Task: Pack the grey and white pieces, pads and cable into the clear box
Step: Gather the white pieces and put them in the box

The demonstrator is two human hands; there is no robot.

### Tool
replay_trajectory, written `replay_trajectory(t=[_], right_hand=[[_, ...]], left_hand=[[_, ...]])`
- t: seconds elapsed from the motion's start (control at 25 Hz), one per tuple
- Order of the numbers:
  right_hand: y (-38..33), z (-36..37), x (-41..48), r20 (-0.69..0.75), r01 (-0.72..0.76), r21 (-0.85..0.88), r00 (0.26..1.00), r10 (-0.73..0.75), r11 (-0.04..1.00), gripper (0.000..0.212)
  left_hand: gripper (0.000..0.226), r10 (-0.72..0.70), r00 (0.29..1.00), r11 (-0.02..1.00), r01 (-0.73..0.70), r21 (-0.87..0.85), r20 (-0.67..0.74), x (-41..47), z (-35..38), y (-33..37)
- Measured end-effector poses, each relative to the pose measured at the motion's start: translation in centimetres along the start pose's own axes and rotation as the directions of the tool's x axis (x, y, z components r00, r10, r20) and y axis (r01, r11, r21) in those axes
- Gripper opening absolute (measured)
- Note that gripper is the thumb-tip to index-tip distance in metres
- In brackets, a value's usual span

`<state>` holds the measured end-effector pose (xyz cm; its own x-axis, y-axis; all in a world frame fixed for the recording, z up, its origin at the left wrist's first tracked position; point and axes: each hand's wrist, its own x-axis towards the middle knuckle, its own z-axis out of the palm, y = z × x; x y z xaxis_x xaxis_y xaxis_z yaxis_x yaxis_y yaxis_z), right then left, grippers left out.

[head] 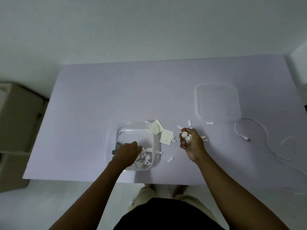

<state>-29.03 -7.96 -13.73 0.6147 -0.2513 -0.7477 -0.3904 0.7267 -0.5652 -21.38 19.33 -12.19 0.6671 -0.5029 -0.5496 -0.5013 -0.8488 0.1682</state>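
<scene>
Cupping a clutch of white pieces, the right hand hovers at frame centre, fingers curled around them. Left of it, the left hand reaches into the clear box; whether it grips anything cannot be told. Two pads lean at the box's upper right corner. The cable trails at right, below the lid.

the table is a plain pale lilac, no pattern on it. the box and its lid are clear. the small pieces in the right hand are white, and a few grey ones show by the left hand. the two square pads are off-white, the cable white, the carton dull brown.
</scene>
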Motion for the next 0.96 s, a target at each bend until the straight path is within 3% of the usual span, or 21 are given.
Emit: replay_trajectory(t=[0.2, 0.32, 0.52, 0.6, 0.68, 0.76, 0.8, 0.88, 0.96], right_hand=[[1.8, 4.4, -0.8, -0.021, -0.011, -0.042, 1.0, 0.011, 0.999, 0.005], [3.1, 5.6, -1.1, -0.066, -0.005, -0.054, 0.998, 0.001, 0.999, 0.004], [4.8, 8.3, -2.1, -0.066, 0.046, -0.031, 0.997, -0.048, 0.998, 0.015], [4.9, 9.6, -2.3, -0.038, 0.062, -0.048, 0.997, -0.064, 0.997, 0.017], [5.2, 11.1, -2.3, -0.016, 0.101, -0.219, 0.994, -0.107, 0.97, 0.02], [5.9, 12.9, -2.1, 0.047, 0.172, -0.492, 0.984, -0.172, 0.853, 0.027], [6.4, 13.6, -2.0, 0.096, 0.205, -0.603, 0.978, -0.185, 0.771, 0.03], [7.8, 14.8, -1.8, 0.19, 0.254, -0.76, 0.967, -0.169, 0.598, 0.031], [9.6, 15.4, -1.4, 0.266, 0.29, -0.864, 0.957, -0.114, 0.413, 0.032]], left_hand=[[0.029, 0.035, 0.999, 0.988, -0.033, -0.154, 0.012, 0.4, 1.4, -0.5], [0.035, 0.15, 0.986, 0.978, -0.137, -0.159, 0.071, 0.6, 2.2, -0.2], [0.032, 0.251, 0.965, 0.918, -0.212, -0.334, 0.077, 0.3, 2.0, -2.3], [0.027, 0.275, 0.962, 0.875, -0.252, -0.414, -0.004, -0.2, 1.2, -3.4], [0.022, 0.251, 0.941, 0.866, -0.323, -0.381, -0.227, -0.9, 0.5, -5.4], [0.017, 0.113, 0.845, 0.916, -0.292, -0.275, -0.522, -1.2, 0.4, -7.8], [0.02, 0.02, 0.795, 0.935, -0.23, -0.27, -0.606, -1.4, 0.5, -8.8], [0.035, -0.165, 0.76, 0.924, -0.104, -0.369, -0.629, -1.4, 1.0, -10.3], [0.051, -0.3, 0.817, 0.854, -0.001, -0.52, -0.493, -1.0, 2.1, -11.0]])
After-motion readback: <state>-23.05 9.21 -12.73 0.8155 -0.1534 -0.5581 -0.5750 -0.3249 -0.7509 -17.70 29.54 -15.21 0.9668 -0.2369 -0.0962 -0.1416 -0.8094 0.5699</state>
